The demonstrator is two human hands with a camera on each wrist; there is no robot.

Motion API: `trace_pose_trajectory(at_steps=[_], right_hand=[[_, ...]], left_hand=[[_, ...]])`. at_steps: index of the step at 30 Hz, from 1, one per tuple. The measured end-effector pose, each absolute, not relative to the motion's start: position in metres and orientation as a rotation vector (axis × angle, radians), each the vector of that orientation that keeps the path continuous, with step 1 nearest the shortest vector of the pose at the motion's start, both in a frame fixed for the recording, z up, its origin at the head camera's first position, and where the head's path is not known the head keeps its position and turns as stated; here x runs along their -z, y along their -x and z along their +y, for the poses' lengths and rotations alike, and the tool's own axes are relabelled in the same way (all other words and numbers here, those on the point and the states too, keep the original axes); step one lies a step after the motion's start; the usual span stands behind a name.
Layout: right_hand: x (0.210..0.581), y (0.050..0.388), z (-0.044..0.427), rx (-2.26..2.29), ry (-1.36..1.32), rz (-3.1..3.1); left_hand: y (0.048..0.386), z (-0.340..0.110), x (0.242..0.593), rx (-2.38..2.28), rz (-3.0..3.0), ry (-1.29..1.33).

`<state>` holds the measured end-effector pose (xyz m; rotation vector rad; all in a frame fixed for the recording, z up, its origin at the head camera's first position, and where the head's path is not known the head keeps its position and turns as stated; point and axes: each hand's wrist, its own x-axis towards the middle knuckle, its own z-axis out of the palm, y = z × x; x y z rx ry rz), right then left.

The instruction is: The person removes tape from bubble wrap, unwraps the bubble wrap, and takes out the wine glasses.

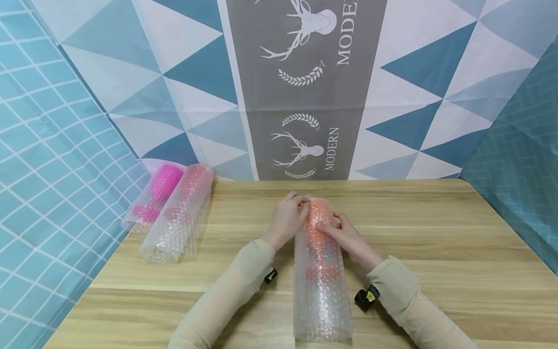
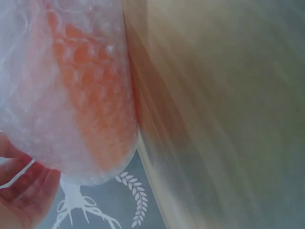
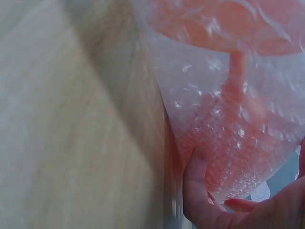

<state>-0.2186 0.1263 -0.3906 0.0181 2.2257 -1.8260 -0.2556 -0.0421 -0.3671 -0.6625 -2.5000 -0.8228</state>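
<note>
An orange goblet in bubble wrap [image 1: 320, 252] lies in front of me, its bowl toward the wall and its foot toward me. Loose wrap runs past the foot. At the bowl end, my left hand [image 1: 289, 216] holds the wrap's far left edge with curled fingers; in the left wrist view its fingers [image 2: 40, 183] touch the end of the roll. My right hand [image 1: 347, 237] grips the right side of the bowl, thumb on top. The right wrist view shows the stem and round foot through the bubbles, with a curled digit of the right hand [image 3: 195, 183] against the wrap.
At the back left of the wooden table [image 1: 436, 252], a bubble-wrapped pink goblet [image 1: 165, 183] lies beside another wrapped reddish goblet [image 1: 185, 208]. A patterned cloth wall [image 1: 205, 97] rises behind the table's far edge, with blue cloth at both sides.
</note>
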Motion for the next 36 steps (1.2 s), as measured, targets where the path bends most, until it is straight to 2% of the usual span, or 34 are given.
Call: trace_pose_trajectory(at_steps=[6, 26, 31, 36], right_hand=[[0.390, 0.220, 0.125, 1.838, -0.035, 2.203], [0.389, 0.223, 0.127, 1.710, 0.015, 2.353], [0.384, 0.225, 0.128, 1.601, 0.095, 2.588], [0.380, 0.226, 0.127, 1.523, 0.284, 2.785]], left_hand=[[0.255, -0.051, 0.366, 1.021, -2.517, 0.646], [0.260, -0.067, 0.371, 1.091, -2.525, 0.563], [0.261, -0.068, 0.372, 1.103, -2.512, 0.558], [0.261, -0.069, 0.374, 1.088, -2.506, 0.562]])
